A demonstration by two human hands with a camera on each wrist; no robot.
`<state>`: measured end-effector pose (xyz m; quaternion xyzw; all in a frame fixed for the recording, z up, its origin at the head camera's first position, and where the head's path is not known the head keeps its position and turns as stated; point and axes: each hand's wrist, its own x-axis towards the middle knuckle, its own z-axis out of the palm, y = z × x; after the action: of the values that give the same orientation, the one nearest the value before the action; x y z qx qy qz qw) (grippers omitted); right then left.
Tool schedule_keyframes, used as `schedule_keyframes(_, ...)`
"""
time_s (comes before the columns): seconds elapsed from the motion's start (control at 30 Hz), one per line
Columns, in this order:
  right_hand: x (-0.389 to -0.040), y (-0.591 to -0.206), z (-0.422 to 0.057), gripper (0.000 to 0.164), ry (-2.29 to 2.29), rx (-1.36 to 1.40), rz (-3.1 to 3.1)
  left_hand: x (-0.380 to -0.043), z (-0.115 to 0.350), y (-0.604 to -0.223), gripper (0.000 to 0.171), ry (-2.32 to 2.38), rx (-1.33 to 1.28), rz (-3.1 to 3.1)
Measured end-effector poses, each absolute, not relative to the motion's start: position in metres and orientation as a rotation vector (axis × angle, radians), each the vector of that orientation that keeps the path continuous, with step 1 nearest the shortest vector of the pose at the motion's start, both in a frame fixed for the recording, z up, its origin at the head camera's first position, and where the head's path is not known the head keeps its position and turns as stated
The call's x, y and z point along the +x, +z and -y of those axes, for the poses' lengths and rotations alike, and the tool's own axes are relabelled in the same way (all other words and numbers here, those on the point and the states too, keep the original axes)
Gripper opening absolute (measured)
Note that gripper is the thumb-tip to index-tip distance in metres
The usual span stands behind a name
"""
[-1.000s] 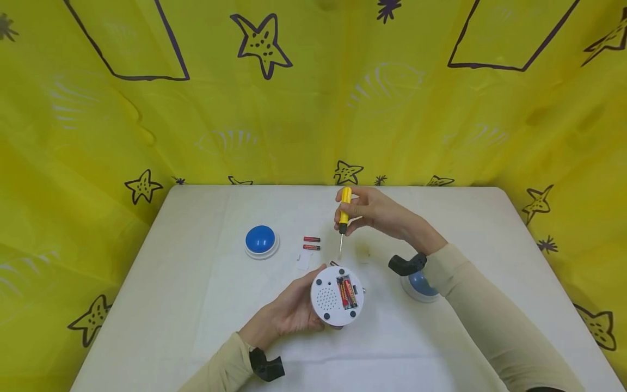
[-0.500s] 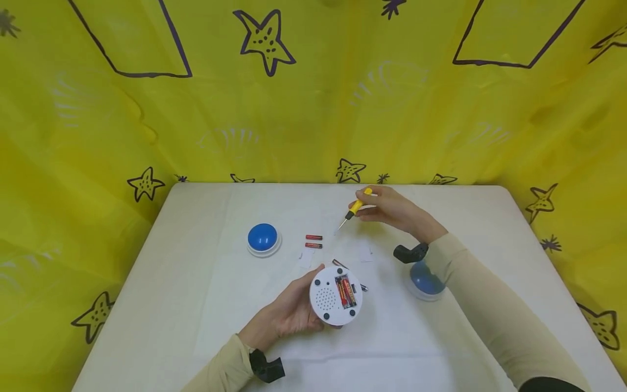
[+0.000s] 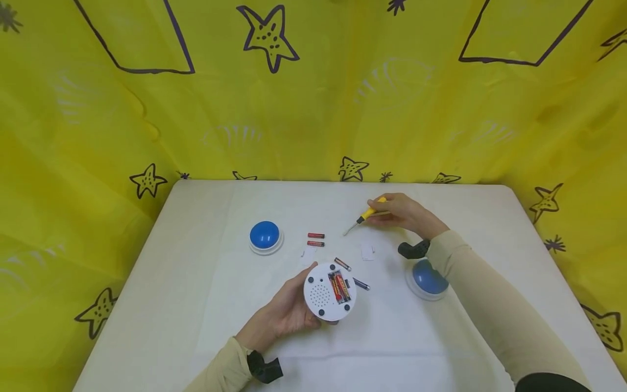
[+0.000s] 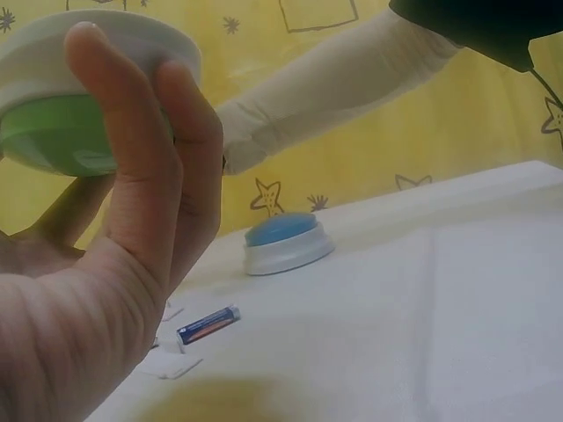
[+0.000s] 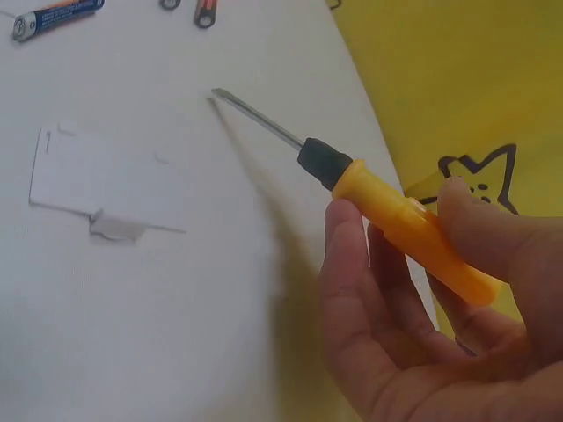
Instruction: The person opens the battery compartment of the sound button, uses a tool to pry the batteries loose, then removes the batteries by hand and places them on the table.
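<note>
My left hand (image 3: 289,313) grips a round push-button (image 3: 320,294) with its white underside turned up. Two red batteries (image 3: 339,287) lie side by side in its uncovered compartment. From the left wrist view, the button's green dome (image 4: 62,136) faces down, with fingers curled around the white base. Farther back and to the right, my right hand (image 3: 401,212) pinches a yellow screwdriver (image 3: 370,212) by the handle between thumb and fingers. Its metal shaft (image 5: 259,119) slants down to the left, near the tabletop; whether the tip touches is unclear.
Blue push-buttons stand left (image 3: 265,234) and right (image 3: 429,277), the latter beside the right sleeve. Two red batteries (image 3: 315,244) lie behind the held button. Two loose batteries (image 3: 342,264) lie close to its right. A white battery cover (image 3: 367,252) lies near the screwdriver.
My right hand has moved right, away from the held button, and the screwdriver has swung from nearly upright to slanted. The left hand with the push-button has shifted slightly left.
</note>
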<state>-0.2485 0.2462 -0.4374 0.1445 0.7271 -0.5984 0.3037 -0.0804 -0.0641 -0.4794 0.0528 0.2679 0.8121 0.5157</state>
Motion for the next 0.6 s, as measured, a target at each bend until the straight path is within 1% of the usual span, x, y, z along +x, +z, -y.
schedule_keyframes(0.17, -0.252, -0.445, -0.250, 0.031, -1.585, 0.428, -1.933, -0.078, 0.068, -0.477, 0.060, 1.971, 0.108, -0.660)
schedule_keyframes(0.23, -0.252, -0.447, -0.251, 0.034, -1.546, 0.431, -1.970, -0.078, 0.068, -0.476, 0.060, 1.973, 0.099, -0.667)
schedule_keyframes(0.3, -0.251, -0.449, -0.252, 0.038, -1.471, 0.410, -2.043, -0.077, 0.069, -0.475, 0.057, 1.972, 0.101, -0.673)
schedule_keyframes(0.43, -0.250, -0.451, -0.254, 0.040, -1.218, 0.265, -2.296, -0.075, 0.069, -0.475, 0.056, 1.972, 0.118, -0.668)
schedule_keyframes(0.6, -0.249, -0.452, -0.246, 0.034, -1.027, 0.080, -2.545, -0.075, 0.071, -0.476, 0.067, 1.989, 0.136, -0.659)
